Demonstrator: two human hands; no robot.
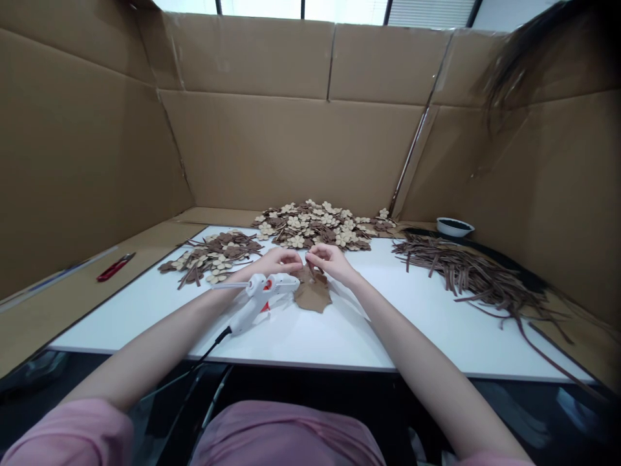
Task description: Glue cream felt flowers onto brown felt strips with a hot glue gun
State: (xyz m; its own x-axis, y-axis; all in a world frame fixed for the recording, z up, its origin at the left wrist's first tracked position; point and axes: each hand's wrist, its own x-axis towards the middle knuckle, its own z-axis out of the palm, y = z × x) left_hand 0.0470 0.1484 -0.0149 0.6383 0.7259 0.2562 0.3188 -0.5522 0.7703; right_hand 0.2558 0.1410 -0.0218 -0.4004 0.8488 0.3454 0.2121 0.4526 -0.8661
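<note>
Near the middle of the white board [339, 343], my left hand [281, 261] and my right hand [327, 260] are close together over a brown, uneven-edged piece [313, 298]. My right fingers are pinched on a small dark brown piece [310, 264]. The fingers of my left hand are pressed together just beside it; what they hold, if anything, is too small to make out. A white glue gun [250, 304] with a red trigger stands in front of my left wrist, its nozzle side toward the brown piece.
Flower pieces [315, 226] are heaped at the back, with a smaller flower pile [213, 255] at left. Brown strips [466, 265] lie at right, near a white bowl [455, 227]. A red cutter [115, 266] lies far left. Cardboard walls [291, 149] enclose the board.
</note>
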